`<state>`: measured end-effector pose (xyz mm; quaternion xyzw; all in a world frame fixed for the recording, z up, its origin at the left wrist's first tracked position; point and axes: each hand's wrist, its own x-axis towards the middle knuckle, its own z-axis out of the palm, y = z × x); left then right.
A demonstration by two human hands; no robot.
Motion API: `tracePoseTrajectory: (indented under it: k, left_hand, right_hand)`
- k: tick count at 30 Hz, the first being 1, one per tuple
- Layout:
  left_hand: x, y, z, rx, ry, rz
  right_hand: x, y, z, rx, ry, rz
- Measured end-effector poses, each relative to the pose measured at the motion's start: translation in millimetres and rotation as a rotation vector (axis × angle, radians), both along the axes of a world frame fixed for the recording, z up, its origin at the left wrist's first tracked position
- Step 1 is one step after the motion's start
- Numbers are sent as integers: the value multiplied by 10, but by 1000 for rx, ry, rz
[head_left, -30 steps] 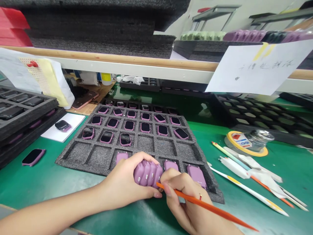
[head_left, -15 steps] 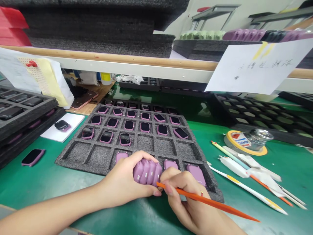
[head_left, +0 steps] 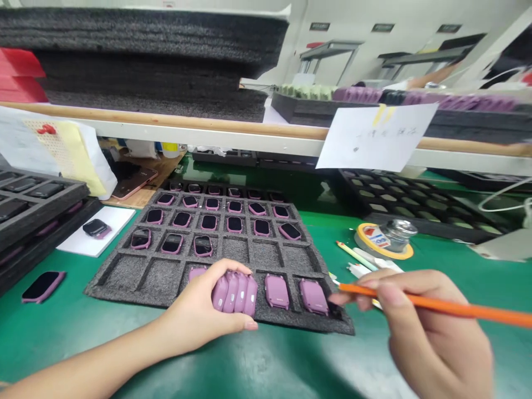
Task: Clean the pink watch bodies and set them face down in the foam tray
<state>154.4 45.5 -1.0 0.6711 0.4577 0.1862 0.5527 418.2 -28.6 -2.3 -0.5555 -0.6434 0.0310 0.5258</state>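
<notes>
My left hand (head_left: pixel 199 313) is closed around a stack of several purple watch cases (head_left: pixel 235 292), held on edge at the front of a dark foam tray (head_left: pixel 162 274). My right hand (head_left: pixel 428 327) hovers to the right of the tray, pinching an orange stick (head_left: pixel 436 306) whose tip points left toward the tray's front right corner. Two purple cases (head_left: pixel 276 291) lie face down in the tray's front row. Further back, rows of cases with dark screens (head_left: pixel 235 223) fill the pockets.
A tape roll with a small jar (head_left: pixel 384 237) and several sticks (head_left: pixel 357 260) lie right of the tray. Loose watch cases (head_left: pixel 41 285) sit on the green mat at left, beside stacked foam trays (head_left: pixel 37 202). A shelf with a paper note (head_left: pixel 374 136) runs overhead.
My right hand has lifted away from the stack of cases and moved right and up with the orange stick. The view has swung right. My left hand keeps hold of the stack.
</notes>
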Motion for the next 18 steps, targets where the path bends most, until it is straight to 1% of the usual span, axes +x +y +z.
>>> tracePoseTrajectory:
  k: [1, 2, 3, 5, 6, 8, 10, 12, 15, 16, 18]
  left_hand:
    - [-7, -8, -1, -2, 3, 6]
    - [-12, -14, -9, -9, -2, 13]
    - [-16, -19, -24, -17, -13, 23]
    - [-15, -20, -63, -43, -53, 48]
    - [-11, -17, -83, -46, -77, 63]
    - [0, -7, -114, -37, -114, 99]
    - [7, 3, -129, -42, -139, 131]
    - [8, 10, -135, -70, -158, 144]
    - [2, 11, -144, -80, -163, 133]
    - [1, 9, -149, -72, -162, 131]
    - [2, 3, -161, -63, -178, 135]
  right_hand:
    - [163, -37, -8, -125, -102, -151]
    - [309, -76, -30, -326, -204, -256]
    - [430, -119, -64, -539, -307, -293]
    - [586, -208, -148, -759, -393, -297]
    - [628, -249, -187, -824, -414, -279]
    - [684, -307, -238, -895, -437, -263]
    - [763, -317, -237, -908, -455, -298]
    - [889, -272, -202, -867, -467, -373]
    - [1078, -122, -182, -756, -472, -476]
    - [1115, -60, -200, -721, -478, -487]
    - [1140, 69, -267, -667, -509, -465]
